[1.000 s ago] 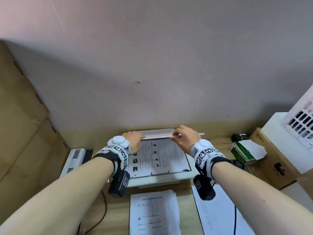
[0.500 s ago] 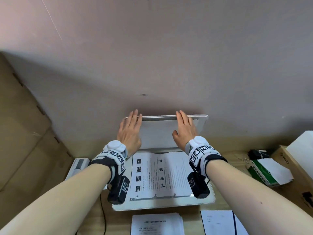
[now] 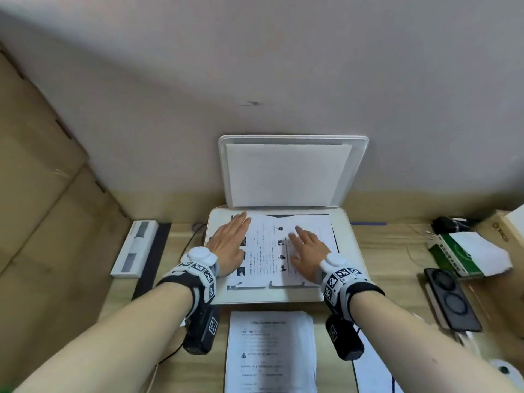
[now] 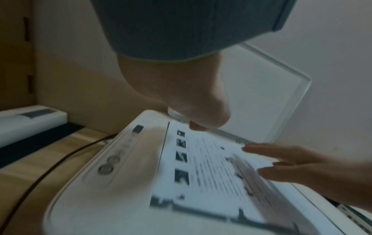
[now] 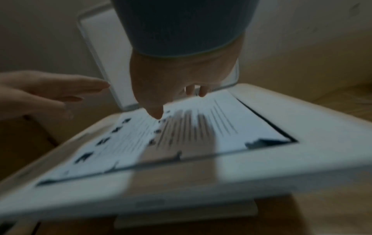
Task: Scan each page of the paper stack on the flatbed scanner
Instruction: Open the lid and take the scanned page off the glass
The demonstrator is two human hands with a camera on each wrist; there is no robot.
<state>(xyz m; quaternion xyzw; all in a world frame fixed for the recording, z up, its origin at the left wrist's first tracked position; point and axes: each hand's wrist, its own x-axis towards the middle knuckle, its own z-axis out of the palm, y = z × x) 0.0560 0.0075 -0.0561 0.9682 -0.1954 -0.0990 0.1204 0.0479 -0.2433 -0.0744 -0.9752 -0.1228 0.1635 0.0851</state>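
White plastic flatbed scanner (image 3: 344, 287), lid (image 3: 286, 173) raised at 12 o'clock; our printed white paper page (image 3: 269, 251) lies on its glass, long axis 6-to-12. Left hand (image 3: 229, 245) at 9, right hand (image 3: 307, 248) at 3, fingers straight over it.

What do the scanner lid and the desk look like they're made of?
Scanner lid: most likely molded plastic, matte white, judging by its rounded corners and even colour; a flat white backing sheet lines its inner face. Desk: looks like light wood or wood-look laminate, with visible grain streaks; which one cannot be told.
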